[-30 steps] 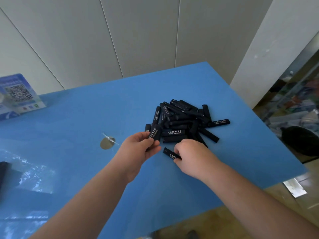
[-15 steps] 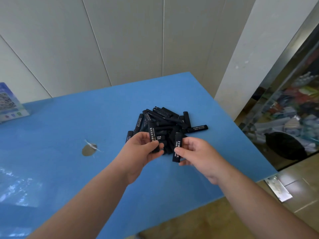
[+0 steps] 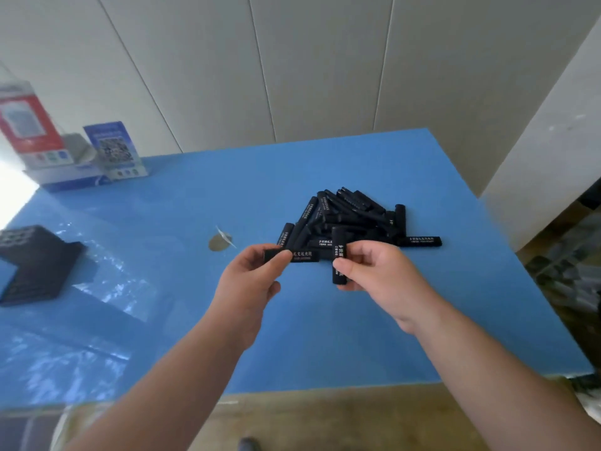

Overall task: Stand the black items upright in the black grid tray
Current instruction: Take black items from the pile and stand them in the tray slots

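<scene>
From the head view, the left hand (image 3: 250, 275) is pinching one black stick (image 3: 300, 255) by its end, holding it level above the table (image 3: 325, 336). The right hand (image 3: 374, 271) is pinching a second stick (image 3: 338, 255) at its middle and holding it nearly upright, thumb in front and fingers behind. Both forearms are reaching forward from the near edge, wrists slightly raised.

The sticks are looking light, stiff and smooth (probably a bit slippery), so a pinch near the middle seems to be suiting them, with the lower end left free for dropping into a cell. The remaining pile (image 3: 354, 219) is lying just beyond the hands. The black grid tray (image 3: 35, 265) is sitting well apart at the far left, on clear plastic film (image 3: 107, 288); whether its cells are filled I cannot tell.
</scene>
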Demonstrator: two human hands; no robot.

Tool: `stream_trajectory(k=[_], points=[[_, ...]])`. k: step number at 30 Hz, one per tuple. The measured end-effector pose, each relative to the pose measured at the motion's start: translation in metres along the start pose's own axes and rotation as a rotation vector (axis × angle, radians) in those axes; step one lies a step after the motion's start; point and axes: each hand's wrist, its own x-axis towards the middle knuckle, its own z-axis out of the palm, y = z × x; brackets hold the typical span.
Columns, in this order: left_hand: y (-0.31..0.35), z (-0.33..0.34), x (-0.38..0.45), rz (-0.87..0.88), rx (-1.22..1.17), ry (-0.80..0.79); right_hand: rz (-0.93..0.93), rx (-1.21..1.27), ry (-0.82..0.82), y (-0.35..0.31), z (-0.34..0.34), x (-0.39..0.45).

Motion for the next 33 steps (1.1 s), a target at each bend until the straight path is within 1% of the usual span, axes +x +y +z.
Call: stream_trajectory(k=[6, 12, 16, 19, 22, 25, 28, 31, 33], points=[[0.006, -0.045, -0.015, 0.028, -0.156, 0.123, -0.006, -0.029, -0.146, -0.012, 0.05, 0.004], [0.005, -0.106, -0.03, -0.047, -0.145, 0.231, 0.009, -0.079, -0.285, -0.016, 0.121, 0.003], [0.009, -0.16, -0.054, 0.012, -0.17, 0.359, 0.028, -0.112, -0.358, -0.013, 0.179, -0.005], [0.013, -0.208, -0.075, 0.036, -0.22, 0.39, 0.021, -0.125, -0.409, -0.015, 0.226, -0.015], [0.016, -0.257, -0.094, 0.036, -0.267, 0.393, 0.006, -0.132, -0.45, -0.017, 0.276, -0.027], [0.019, -0.304, -0.111, 0.018, -0.27, 0.346, -0.01, -0.149, -0.473, -0.016, 0.325, -0.04], [0.02, -0.349, -0.126, 0.01, -0.221, 0.283, -0.032, -0.153, -0.465, -0.012, 0.37, -0.049], [0.021, -0.386, -0.133, 0.037, -0.173, 0.24, -0.051, -0.15, -0.443, -0.009, 0.404, -0.053], [0.022, -0.406, -0.133, 0.057, -0.192, 0.231, -0.062, -0.143, -0.44, -0.008, 0.423, -0.055]])
